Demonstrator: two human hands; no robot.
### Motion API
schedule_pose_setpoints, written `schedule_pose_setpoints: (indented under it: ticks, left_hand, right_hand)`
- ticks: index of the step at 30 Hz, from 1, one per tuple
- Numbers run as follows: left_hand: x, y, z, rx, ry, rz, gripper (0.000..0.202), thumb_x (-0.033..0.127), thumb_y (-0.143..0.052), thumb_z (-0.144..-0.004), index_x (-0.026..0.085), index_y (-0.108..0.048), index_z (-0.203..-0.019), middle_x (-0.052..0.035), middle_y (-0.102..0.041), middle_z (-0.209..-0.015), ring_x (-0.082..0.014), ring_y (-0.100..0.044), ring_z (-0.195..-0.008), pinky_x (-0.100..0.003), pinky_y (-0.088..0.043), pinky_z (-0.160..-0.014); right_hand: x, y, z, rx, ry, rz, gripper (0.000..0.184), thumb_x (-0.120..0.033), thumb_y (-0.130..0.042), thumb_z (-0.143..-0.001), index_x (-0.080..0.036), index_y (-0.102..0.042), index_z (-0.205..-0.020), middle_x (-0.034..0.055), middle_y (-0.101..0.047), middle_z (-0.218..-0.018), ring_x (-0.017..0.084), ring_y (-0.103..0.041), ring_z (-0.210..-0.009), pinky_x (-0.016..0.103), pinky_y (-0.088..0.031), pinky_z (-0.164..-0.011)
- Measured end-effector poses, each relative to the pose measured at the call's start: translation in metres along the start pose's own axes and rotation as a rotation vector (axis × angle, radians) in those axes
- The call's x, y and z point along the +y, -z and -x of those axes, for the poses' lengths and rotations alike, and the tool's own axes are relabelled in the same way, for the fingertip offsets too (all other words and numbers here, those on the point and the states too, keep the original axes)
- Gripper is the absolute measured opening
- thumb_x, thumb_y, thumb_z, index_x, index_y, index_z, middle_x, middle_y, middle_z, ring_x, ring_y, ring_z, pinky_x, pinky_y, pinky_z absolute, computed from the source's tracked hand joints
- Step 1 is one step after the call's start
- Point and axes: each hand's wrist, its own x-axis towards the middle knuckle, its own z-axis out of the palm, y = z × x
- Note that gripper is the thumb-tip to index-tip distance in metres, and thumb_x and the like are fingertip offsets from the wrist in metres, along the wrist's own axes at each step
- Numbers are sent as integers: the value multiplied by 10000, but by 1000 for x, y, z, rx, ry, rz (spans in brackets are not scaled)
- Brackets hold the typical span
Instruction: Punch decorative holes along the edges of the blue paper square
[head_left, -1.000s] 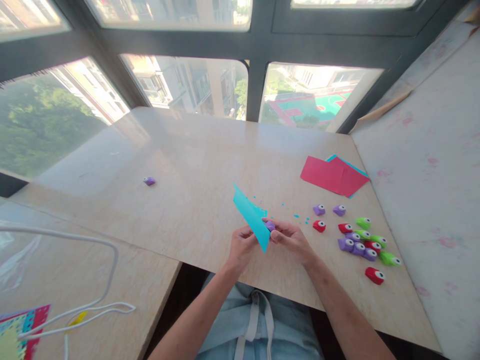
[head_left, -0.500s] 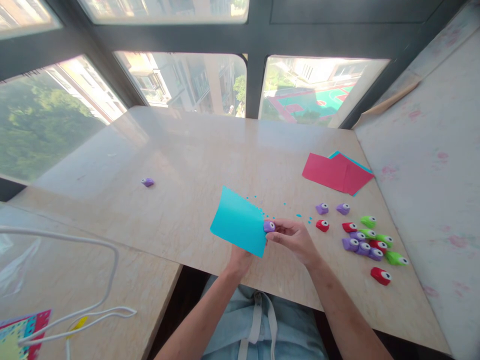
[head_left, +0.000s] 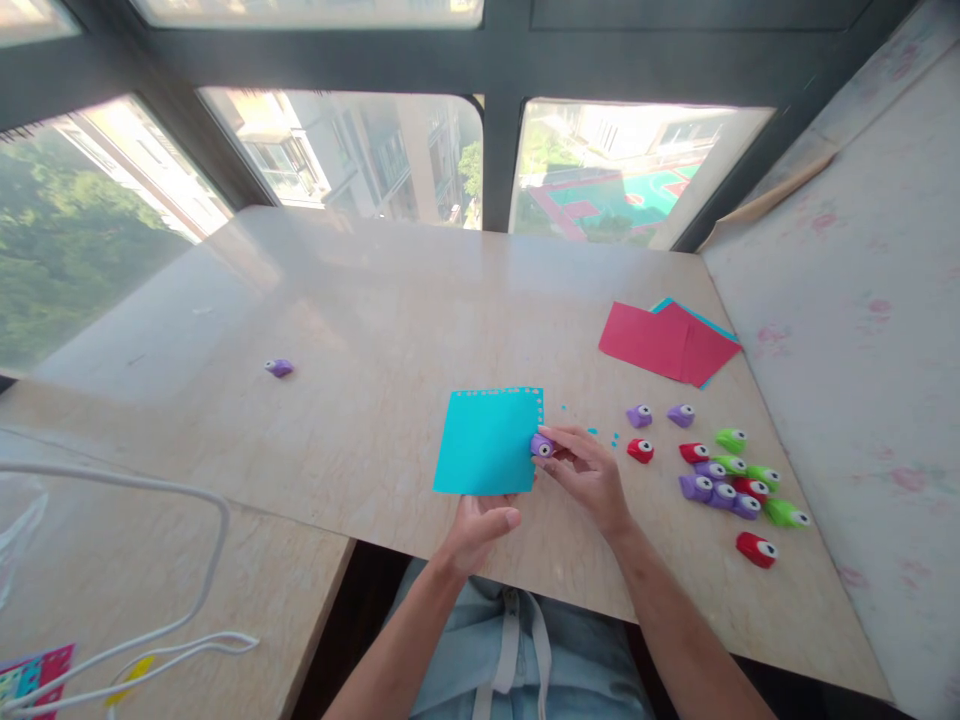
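Note:
A blue sheet of paper [head_left: 484, 445] is held up over the table, with small punched holes along its top edge and upper right edge. My left hand [head_left: 478, 528] supports it from below, its thumb showing below the lower edge and its other fingers mostly hidden behind the sheet. At the sheet's right edge sits a purple craft punch [head_left: 541, 446] with an eye-like button. Thumb and fingers of my right hand [head_left: 589, 472] are closed around that punch. Tiny blue paper bits [head_left: 592, 431] lie on the table just beyond this hand.
Several purple, red and green punches [head_left: 724, 490] are grouped at the right. Another purple punch [head_left: 279, 368] lies far left. Red paper sheets [head_left: 667, 345] rest at the back right. A white cable [head_left: 214, 560] crosses the lower left. Windows and a papered wall [head_left: 855, 330] border the table [head_left: 360, 320].
The blue paper has turned so its edges are nearly level, and its punched top edge now shows. My left thumb has come into view below it. The right hand keeps the punch at the edge.

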Motion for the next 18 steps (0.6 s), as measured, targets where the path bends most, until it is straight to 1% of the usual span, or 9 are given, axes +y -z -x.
schedule_pose_setpoints:
  ticks: [3, 5, 8, 10, 13, 16, 18]
  left_hand:
    - [0, -7, -5, 191, 3, 39, 684, 452, -810, -726, 195, -583, -1318, -158, -672, -1226, -340, -570, -1245, -524, -463, -1055]
    - [-3, -9, -9, 323, 0, 65, 611, 418, -789, -761, 214, -592, -1302, -136, -678, -1225, -318, -591, -1225, -498, -493, -1025]
    - [-8, -11, -12, 443, -15, 96, 560, 390, -805, -745, 241, -622, -1252, -98, -698, -1195, -298, -633, -1168, -474, -525, -983]
    - [-8, -13, -12, 473, -9, 118, 518, 383, -815, -735, 251, -648, -1208, -84, -716, -1155, -296, -653, -1133, -474, -538, -962]
    - [-7, -17, -11, 454, -6, 124, 533, 359, -845, -704, 251, -661, -1193, -78, -717, -1155, -301, -646, -1145, -477, -526, -985]
    - [-6, -20, -12, 454, -18, 94, 599, 331, -874, -666, 221, -655, -1212, -91, -710, -1171, -307, -637, -1158, -484, -496, -1025]
    - [-7, -23, -14, 497, -13, 77, 591, 316, -873, -668, 201, -658, -1207, -99, -716, -1153, -306, -650, -1132, -493, -488, -1030]
  right_hand:
    - [1, -5, 3, -10, -23, -22, 344, -265, -802, -781, -329, -755, -1115, 72, -689, -1081, 226, -647, -900, 347, -570, -741]
    - [2, -9, 5, -33, -70, -81, 366, -277, -817, -765, -326, -754, -1122, 71, -681, -1096, 220, -649, -905, 342, -571, -762]
    - [2, -13, 8, -70, -180, -232, 390, -305, -839, -739, -322, -756, -1120, 52, -673, -1074, 200, -646, -906, 323, -572, -779]
    - [2, -15, 10, -81, -249, -306, 399, -318, -850, -724, -324, -758, -1112, 37, -671, -1045, 192, -640, -910, 318, -570, -791]
    - [2, -17, 10, -60, -286, -306, 396, -327, -855, -716, -324, -762, -1101, 34, -669, -1024, 193, -627, -909, 321, -560, -790]
    - [0, -20, 10, -42, -219, -224, 362, -335, -835, -743, -334, -765, -1098, 49, -664, -1002, 201, -617, -899, 314, -545, -754]
    - [0, -22, 11, -49, -155, -168, 335, -337, -805, -779, -345, -760, -1111, 58, -659, -996, 196, -608, -870, 306, -531, -718]
